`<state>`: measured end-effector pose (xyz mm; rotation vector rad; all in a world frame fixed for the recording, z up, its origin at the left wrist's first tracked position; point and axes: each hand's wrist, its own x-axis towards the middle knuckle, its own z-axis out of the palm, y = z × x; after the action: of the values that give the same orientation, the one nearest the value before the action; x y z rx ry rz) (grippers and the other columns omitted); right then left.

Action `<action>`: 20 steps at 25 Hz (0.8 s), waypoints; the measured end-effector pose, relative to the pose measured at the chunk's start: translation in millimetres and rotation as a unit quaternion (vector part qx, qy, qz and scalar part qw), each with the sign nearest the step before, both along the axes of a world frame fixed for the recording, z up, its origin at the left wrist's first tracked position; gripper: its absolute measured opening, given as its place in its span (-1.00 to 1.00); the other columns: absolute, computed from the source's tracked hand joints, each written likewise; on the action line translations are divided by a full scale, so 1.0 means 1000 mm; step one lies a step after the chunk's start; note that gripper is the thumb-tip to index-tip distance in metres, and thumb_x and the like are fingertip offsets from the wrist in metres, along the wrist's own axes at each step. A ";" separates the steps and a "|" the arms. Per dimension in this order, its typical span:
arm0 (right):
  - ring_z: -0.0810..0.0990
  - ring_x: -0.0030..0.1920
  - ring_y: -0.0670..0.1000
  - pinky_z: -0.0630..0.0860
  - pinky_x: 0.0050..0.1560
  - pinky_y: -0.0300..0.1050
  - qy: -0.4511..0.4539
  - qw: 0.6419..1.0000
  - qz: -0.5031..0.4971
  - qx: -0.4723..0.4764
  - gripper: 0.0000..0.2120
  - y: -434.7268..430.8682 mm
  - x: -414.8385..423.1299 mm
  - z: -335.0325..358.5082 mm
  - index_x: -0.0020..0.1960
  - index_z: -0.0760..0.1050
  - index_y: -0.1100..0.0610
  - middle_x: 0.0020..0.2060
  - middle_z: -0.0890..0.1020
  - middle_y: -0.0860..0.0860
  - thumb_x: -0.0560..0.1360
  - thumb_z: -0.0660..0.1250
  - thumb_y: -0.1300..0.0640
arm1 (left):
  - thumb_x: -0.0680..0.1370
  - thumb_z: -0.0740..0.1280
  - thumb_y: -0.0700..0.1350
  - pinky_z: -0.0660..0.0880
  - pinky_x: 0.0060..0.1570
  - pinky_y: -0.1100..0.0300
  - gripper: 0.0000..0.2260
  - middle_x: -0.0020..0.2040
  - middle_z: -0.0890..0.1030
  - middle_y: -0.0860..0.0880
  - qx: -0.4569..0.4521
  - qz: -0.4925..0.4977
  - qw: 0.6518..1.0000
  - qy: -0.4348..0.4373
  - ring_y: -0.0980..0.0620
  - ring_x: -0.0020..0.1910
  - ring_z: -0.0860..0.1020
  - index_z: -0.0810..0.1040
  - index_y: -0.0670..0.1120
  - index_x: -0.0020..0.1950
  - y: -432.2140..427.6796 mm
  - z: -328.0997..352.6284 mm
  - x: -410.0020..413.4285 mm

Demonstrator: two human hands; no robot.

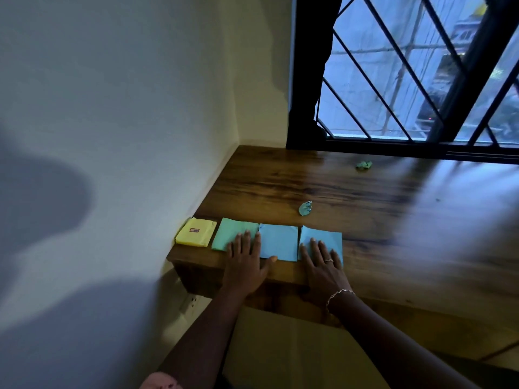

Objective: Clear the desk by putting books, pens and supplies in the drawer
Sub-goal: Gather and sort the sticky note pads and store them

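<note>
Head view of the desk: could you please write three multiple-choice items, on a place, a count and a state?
1. Where is the yellow pad? A by the wall B by the window C rightmost
2. How many crumpled balls lie on the desk? A one B two C four
3. How do left hand and right hand lie? A flat on pads B fists C raised
Key: 1A, it ends the row there; 2B, one near, one far; 3A, straight fingers on green pad and blue pad.
</note>
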<state>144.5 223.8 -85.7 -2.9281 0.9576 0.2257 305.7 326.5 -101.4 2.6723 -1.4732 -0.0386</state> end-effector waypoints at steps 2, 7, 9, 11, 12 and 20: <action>-0.28 0.49 0.22 -0.27 0.42 0.25 0.019 1.000 -0.007 0.001 0.01 0.000 -0.003 0.002 0.49 -0.34 0.12 0.49 -0.28 0.19 0.40 0.24 -0.29 | 0.42 -0.32 0.35 -0.17 0.45 -0.13 -0.21 0.55 -0.05 -0.19 -0.017 -0.003 1.000 -0.018 -0.19 0.53 -0.07 -0.11 -0.07 0.54 0.001 0.002 -0.002; 0.41 0.33 0.28 -0.10 0.39 0.19 -0.024 0.998 -0.048 -0.022 -0.04 0.005 -0.033 0.004 0.40 0.22 0.19 0.35 0.39 0.27 0.37 -0.30 -0.50 | 0.57 -0.17 0.28 -0.09 0.42 -0.10 -0.34 0.47 0.26 -0.22 -0.071 -0.098 0.991 -0.052 -0.17 0.47 0.13 0.18 -0.14 0.49 0.010 0.014 -0.037; 0.47 0.28 0.25 0.00 0.34 0.19 -0.017 0.996 -0.084 -0.008 -0.12 0.013 -0.054 -0.004 0.36 0.27 0.17 0.30 0.47 0.23 0.42 -0.30 -0.45 | 0.58 -0.19 0.28 -0.06 0.42 -0.07 -0.33 0.48 0.25 -0.20 -0.084 -0.155 0.982 -0.062 -0.14 0.48 0.10 0.21 -0.14 0.49 0.017 0.020 -0.061; 0.41 0.34 0.23 0.07 0.31 0.18 -0.027 0.993 -0.115 -0.016 -0.19 0.030 -0.081 -0.004 0.38 0.24 0.17 0.32 0.45 0.22 0.46 -0.25 -0.40 | 0.59 -0.17 0.26 -0.05 0.43 -0.05 -0.35 0.48 0.26 -0.19 -0.072 -0.185 0.979 -0.050 -0.13 0.48 0.14 0.23 -0.14 0.48 0.022 0.018 -0.088; 0.35 0.37 0.21 0.08 0.30 0.16 -0.044 0.991 -0.125 -0.020 -0.22 0.039 -0.097 -0.009 0.38 0.24 0.17 0.32 0.45 0.21 0.46 -0.18 -0.39 | 0.59 -0.16 0.26 -0.06 0.43 -0.04 -0.36 0.47 0.27 -0.19 -0.059 -0.199 0.978 -0.035 -0.14 0.48 0.18 0.23 -0.14 0.48 0.025 0.016 -0.104; 0.30 0.41 0.21 0.27 0.36 0.14 -0.027 0.960 -0.275 0.052 -0.30 0.124 -0.274 -0.051 0.44 0.17 0.17 0.42 0.29 0.21 0.51 -0.08 -0.30 | 0.58 -0.07 0.23 0.11 0.42 -0.07 -0.39 0.44 0.33 -0.21 0.022 -0.338 0.941 0.024 -0.18 0.42 0.32 0.27 -0.17 0.44 0.052 -0.039 -0.242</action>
<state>-129.1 348.1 -137.1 -2.4344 1.6327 0.1582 64.2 378.6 -140.2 2.0360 -2.3039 -0.1814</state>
